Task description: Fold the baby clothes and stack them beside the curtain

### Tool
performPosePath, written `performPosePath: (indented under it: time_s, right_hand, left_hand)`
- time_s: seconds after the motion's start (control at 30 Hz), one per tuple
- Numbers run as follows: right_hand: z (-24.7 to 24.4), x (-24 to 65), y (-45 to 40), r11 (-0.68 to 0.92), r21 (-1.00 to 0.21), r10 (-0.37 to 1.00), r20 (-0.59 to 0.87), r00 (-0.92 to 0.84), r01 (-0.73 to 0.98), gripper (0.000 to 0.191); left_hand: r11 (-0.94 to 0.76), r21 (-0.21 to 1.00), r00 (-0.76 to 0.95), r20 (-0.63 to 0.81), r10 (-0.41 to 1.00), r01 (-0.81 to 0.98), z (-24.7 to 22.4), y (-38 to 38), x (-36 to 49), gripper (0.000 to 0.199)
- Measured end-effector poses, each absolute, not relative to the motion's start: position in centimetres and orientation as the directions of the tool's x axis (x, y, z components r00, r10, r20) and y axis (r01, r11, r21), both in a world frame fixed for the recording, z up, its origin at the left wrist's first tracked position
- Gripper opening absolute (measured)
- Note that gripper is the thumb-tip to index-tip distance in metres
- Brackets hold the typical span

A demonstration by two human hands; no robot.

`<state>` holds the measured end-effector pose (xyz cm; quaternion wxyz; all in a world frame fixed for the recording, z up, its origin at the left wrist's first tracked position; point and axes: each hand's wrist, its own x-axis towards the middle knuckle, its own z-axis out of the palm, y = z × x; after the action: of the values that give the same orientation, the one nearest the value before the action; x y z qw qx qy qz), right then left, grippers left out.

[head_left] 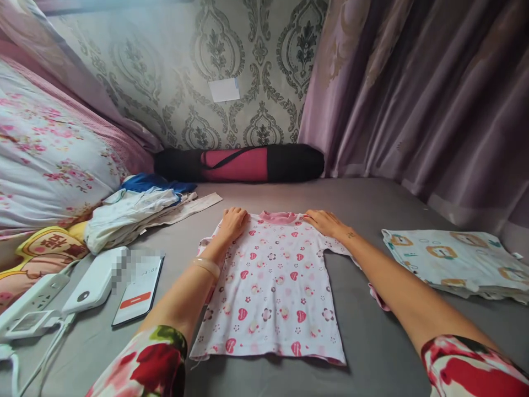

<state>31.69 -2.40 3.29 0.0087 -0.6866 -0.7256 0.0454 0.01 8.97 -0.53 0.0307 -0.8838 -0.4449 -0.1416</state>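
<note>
A small white long-sleeved shirt (273, 281) with pink and red hearts and flowers lies spread flat on the grey sheet, its pink collar (280, 218) away from me. At the left shoulder seam, my left hand (235, 222) has its fingers curled down over the fabric, closed on it. My right hand (328, 223) grips the opposite shoulder beside the collar, fingers together and thumb hidden. Both sleeves are partly covered by my forearms; a pink cuff (379, 296) shows beyond my right forearm.
Folded cloth with lion prints (450, 256) lies at right. On the left are a phone (138, 292), a white box-shaped device (93, 281), a power strip (35, 300) with cables, and piled clothes (136, 212). A black-and-red rolled bag (239, 164) rests against the wall.
</note>
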Motion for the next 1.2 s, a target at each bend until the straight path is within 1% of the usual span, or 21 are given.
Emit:
performPosePath:
  time_s: [0.3,0.53,0.7,0.77,0.83,0.93,1.0,1.1,1.2]
  right_hand:
    - [2.6,33.0,2.1,0.036,-0.040,0.995,-0.087,-0.039,0.999,0.035]
    - [3.0,32.3,4.4,-0.043,-0.021,0.998,-0.040,0.042,0.999,0.036]
    - [2.3,31.9,5.1,-0.095,0.003,0.993,-0.065,0.095,0.995,0.034]
    - [2.1,31.7,5.7,-0.099,0.020,0.994,-0.050,0.100,0.995,0.032]
    - [2.0,31.3,6.4,-0.066,-0.013,0.997,-0.044,0.066,0.998,0.030]
    - [1.9,30.3,7.5,-0.020,-0.143,0.999,-0.052,0.013,0.989,0.032]
    - [1.7,29.5,7.9,-0.024,-0.195,0.999,-0.039,0.016,0.980,0.033]
    - [1.1,28.7,7.9,-0.059,-0.209,0.998,0.000,0.060,0.976,0.031]
    - [0.4,28.2,7.7,-0.096,-0.195,0.994,0.034,0.104,0.976,0.031]
  left_hand:
    - [-0.585,0.072,0.552,0.256,0.794,0.808,-0.7,12.7,1.8,0.032]
    - [-0.543,0.083,0.497,0.303,0.813,0.836,0.3,14.9,2.7,0.034]
    - [-0.496,0.160,0.476,0.150,0.867,0.853,-0.5,15.5,3.2,0.027]
    - [-0.491,0.176,0.475,0.126,0.871,0.853,-0.7,15.7,3.4,0.026]
    - [-0.498,0.190,0.484,0.115,0.867,0.846,-0.6,15.9,3.8,0.025]
    - [-0.516,0.211,0.507,0.101,0.856,0.830,-0.1,16.0,4.8,0.027]
    - [-0.521,0.229,0.517,0.085,0.852,0.822,0.1,16.0,5.4,0.028]
    - [-0.510,0.248,0.508,0.077,0.858,0.824,-0.2,15.9,5.9,0.026]
    - [-0.503,0.232,0.487,0.129,0.864,0.832,-1.3,15.5,5.9,0.024]
